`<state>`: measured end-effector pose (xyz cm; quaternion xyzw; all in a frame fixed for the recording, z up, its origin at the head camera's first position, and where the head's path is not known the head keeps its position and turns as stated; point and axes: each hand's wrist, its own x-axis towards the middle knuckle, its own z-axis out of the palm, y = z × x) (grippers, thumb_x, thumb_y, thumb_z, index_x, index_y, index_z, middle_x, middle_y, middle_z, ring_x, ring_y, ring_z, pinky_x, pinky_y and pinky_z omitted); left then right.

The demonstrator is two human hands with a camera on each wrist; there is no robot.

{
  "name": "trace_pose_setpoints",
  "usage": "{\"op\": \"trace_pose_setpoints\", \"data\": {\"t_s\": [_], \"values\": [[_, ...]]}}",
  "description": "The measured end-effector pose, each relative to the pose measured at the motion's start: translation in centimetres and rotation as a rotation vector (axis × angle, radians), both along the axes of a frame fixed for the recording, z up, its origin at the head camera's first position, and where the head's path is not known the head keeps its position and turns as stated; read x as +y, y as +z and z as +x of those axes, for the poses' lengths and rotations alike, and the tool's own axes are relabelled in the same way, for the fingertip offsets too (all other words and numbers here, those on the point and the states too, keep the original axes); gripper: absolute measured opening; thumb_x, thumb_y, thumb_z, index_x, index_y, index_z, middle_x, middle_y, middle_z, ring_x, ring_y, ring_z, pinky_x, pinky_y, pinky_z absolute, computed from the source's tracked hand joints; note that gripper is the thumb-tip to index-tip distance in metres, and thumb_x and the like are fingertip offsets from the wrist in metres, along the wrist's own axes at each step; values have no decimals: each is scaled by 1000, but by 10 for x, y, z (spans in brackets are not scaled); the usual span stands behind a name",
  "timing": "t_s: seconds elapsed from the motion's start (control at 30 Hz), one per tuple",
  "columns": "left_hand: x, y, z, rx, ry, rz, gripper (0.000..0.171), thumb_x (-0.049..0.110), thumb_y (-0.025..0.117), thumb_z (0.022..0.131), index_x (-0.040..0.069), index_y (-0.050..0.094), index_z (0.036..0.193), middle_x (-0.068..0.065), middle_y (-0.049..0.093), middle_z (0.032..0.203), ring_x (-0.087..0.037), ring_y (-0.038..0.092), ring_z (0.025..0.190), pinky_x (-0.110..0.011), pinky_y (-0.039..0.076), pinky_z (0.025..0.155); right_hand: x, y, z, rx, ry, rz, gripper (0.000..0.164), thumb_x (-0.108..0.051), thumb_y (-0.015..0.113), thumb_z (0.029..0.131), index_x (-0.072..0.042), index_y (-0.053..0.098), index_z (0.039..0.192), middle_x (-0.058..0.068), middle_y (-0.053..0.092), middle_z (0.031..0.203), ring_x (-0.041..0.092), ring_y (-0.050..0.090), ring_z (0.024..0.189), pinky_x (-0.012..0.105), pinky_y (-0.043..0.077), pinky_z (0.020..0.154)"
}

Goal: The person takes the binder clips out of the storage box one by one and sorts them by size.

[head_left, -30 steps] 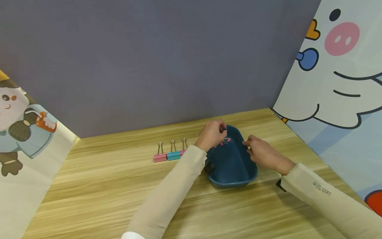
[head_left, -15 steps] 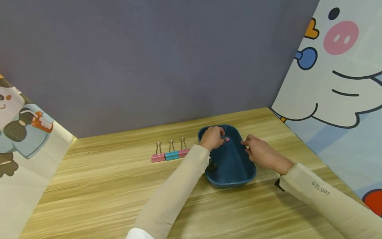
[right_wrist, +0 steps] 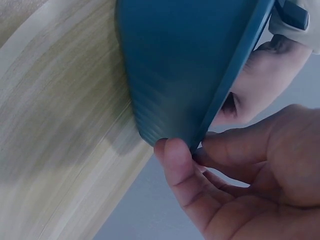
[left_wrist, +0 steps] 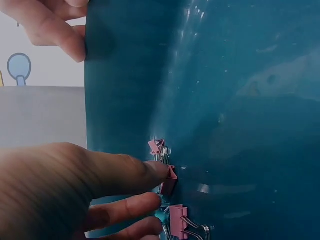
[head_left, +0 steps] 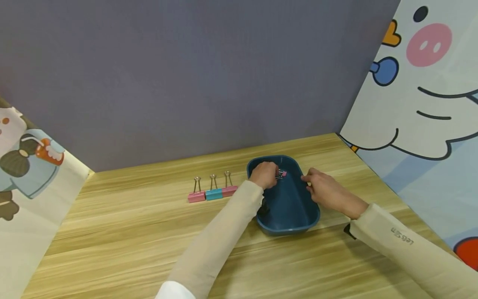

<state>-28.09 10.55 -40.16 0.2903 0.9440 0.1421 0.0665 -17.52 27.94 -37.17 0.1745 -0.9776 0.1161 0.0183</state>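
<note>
A dark blue plastic bin (head_left: 289,203) stands on the wooden table. Inside its far end, my left hand (head_left: 265,174) reaches down among small pink and teal binder clips. In the left wrist view, thumb and fingertip of that hand pinch a small pink binder clip (left_wrist: 169,182). Another pink clip (left_wrist: 177,220) lies just beside it, and a further pink clip (left_wrist: 156,146) is above the thumb tip. At the bin's right side, my right hand (head_left: 326,191) pinches the rim between thumb and fingers, as the right wrist view also shows.
Left of the bin, a row of larger binder clips holds a pink one (head_left: 196,197), a blue one (head_left: 214,194) and another pink one (head_left: 229,191), handles upward. A grey panel (head_left: 179,83) rises behind the table (head_left: 130,224). Cartoon-printed panels flank both sides.
My left hand has lowered from above the bin's far end down to the small clips inside. The right hand has stayed at the rim.
</note>
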Motion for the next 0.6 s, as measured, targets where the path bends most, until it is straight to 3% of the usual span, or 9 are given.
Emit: {"op": "trace_pose_setpoints", "data": {"t_s": [0.17, 0.27, 0.6], "values": [[2, 2, 0, 7, 3, -41, 8, 10, 63, 88, 14, 70, 88, 0, 63, 87, -14, 55, 74, -29, 45, 61, -1, 1, 0, -3, -4, 5, 32, 8, 60, 85, 15, 58, 116, 15, 52, 95, 26, 57, 81, 37, 49, 69], [4, 1, 0, 3, 13, -61, 11, 11, 62, 89, 14, 66, 80, -2, 62, 82, -16, 54, 69, -30, 44, 57, -1, 1, 0, 2, 1, 7, 32, 8, 60, 84, 16, 58, 116, 15, 52, 94, 26, 57, 80, 37, 50, 69], [6, -1, -2, -19, 5, -70, 12, 14, 64, 89, 13, 64, 77, -2, 59, 75, -17, 55, 64, -31, 44, 53, -1, 1, 0, 6, 11, 0, 32, 8, 61, 84, 17, 58, 115, 15, 51, 93, 21, 54, 73, 33, 47, 64]]}}
